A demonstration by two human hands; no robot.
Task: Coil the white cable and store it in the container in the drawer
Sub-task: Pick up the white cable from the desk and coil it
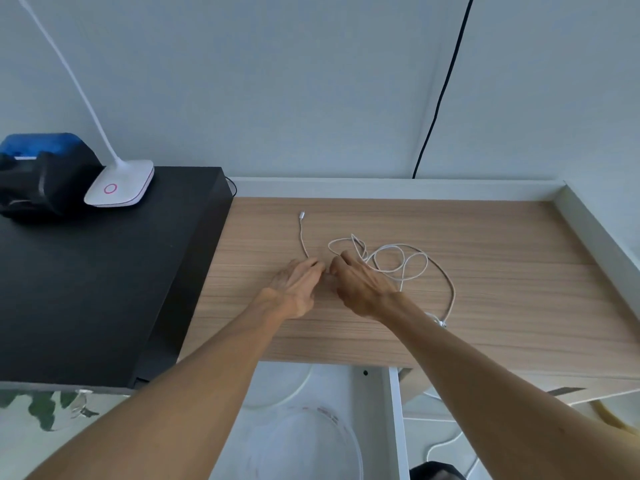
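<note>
A thin white cable (401, 261) lies in loose loops on the wooden desktop (502, 271), one plug end stretched out toward the back at the left. My left hand (294, 289) pinches the cable just below that straight end. Close beside it, my right hand (360, 289) grips the cable where the loops begin. The two hands nearly touch at their fingertips. Below the desk's front edge a white drawer (394, 427) stands open, and a round clear container (311, 445) sits inside it between my forearms.
A black cabinet top (86, 289) adjoins the desk on the left, carrying a white lamp base (119, 185) and a dark blue-and-black bag (38, 174). A black cord (446, 81) hangs down the wall. A raised white rim (588, 223) borders the desk's back and right side.
</note>
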